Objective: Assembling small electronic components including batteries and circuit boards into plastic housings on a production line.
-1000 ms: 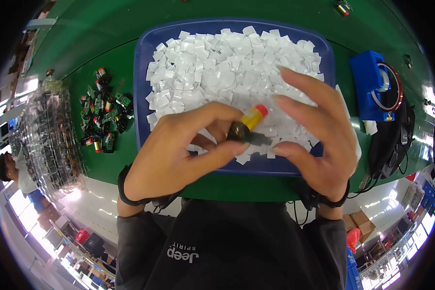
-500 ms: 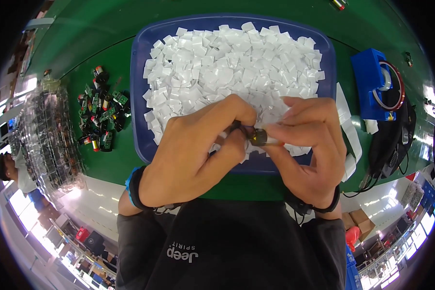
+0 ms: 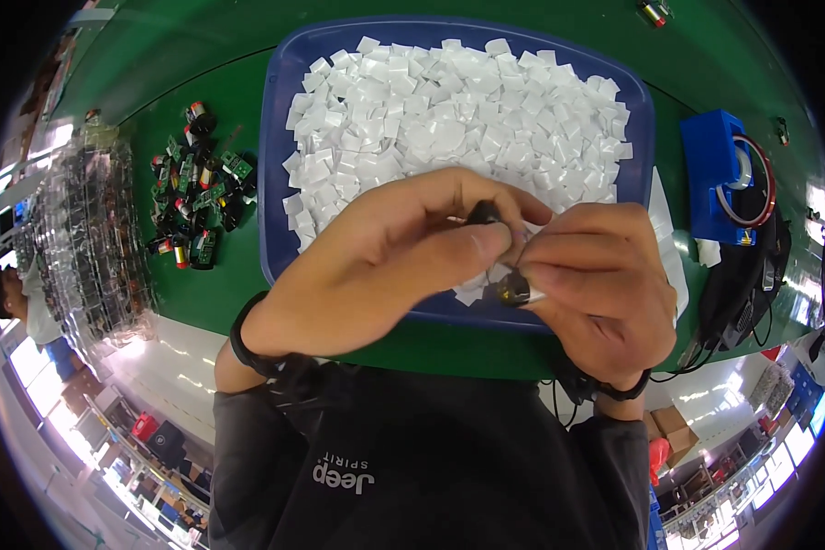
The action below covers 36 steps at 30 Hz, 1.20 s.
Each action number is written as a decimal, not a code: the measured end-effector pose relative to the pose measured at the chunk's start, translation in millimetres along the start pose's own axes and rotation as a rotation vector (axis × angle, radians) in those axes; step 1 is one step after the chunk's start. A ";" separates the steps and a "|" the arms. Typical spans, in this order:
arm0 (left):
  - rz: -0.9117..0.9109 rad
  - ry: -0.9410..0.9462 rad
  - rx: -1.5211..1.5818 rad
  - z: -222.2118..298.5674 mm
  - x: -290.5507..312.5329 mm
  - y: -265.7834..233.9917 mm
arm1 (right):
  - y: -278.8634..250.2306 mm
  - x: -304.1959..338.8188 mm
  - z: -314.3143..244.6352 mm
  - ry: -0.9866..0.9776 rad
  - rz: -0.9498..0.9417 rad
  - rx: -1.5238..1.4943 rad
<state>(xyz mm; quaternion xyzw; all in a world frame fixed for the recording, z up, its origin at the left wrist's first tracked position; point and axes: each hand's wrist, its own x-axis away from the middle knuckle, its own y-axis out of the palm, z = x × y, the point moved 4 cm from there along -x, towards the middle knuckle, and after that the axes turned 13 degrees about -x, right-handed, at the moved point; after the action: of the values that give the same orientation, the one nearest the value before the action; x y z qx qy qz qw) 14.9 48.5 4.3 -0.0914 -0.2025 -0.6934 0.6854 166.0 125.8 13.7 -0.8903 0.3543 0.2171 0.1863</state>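
Note:
Over the near part of a blue plastic tub (image 3: 275, 119) full of small white square pieces (image 3: 449, 119), both my hands work close together. My left hand (image 3: 385, 247) is closed, pinching a small black round part (image 3: 484, 213) between thumb and fingers. With its fingertips pressed together, my right hand (image 3: 605, 275) grips a small cylindrical battery (image 3: 515, 290) that has a dark, yellowish end. Thin wires seem to run between the black part and the battery. My right fingers hide most of the battery's body.
Left of the tub lies a heap of small circuit boards with batteries (image 3: 197, 197). Beyond it stand stacked clear plastic trays (image 3: 87, 247). To the right are a blue tape dispenser (image 3: 710, 174), a white strip (image 3: 669, 238) and a black bag (image 3: 761, 284). Another person (image 3: 32, 302) is at far left.
My left hand has opened out and turned, showing the black part more plainly. My right hand has shifted slightly right and down with the battery. The whole view has shifted a little.

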 end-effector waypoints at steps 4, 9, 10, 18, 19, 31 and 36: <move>-0.063 -0.109 -0.092 8.0 6.3 -5.6 | -1.2 -1.2 -3.2 0.034 -0.049 0.072; 0.050 -0.042 -0.203 -5.4 8.5 -2.9 | 0.1 -3.4 -5.4 -0.070 -0.146 0.205; 0.053 -0.042 -0.200 -5.5 10.4 -0.9 | -0.3 -4.2 -4.8 -0.079 -0.140 0.264; 0.182 0.166 -0.462 -2.3 12.5 -0.5 | -2.3 -1.9 -7.2 -0.087 -0.100 0.429; 0.188 0.148 -0.450 -2.5 12.9 0.5 | -1.6 1.6 -4.8 -0.118 -0.086 0.421; 0.156 0.205 -0.150 -5.1 7.1 0.5 | -11.1 -12.2 -20.2 -0.044 -0.038 0.390; 0.153 0.324 0.065 -11.5 4.8 -4.5 | -9.2 0.3 -6.3 0.360 -0.025 -0.054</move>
<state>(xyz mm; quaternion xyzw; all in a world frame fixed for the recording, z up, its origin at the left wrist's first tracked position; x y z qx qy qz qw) 12.0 39.4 -4.9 0.0285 -0.1042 -0.6379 0.7625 174.4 128.8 20.5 -0.9238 0.3650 0.0612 0.0983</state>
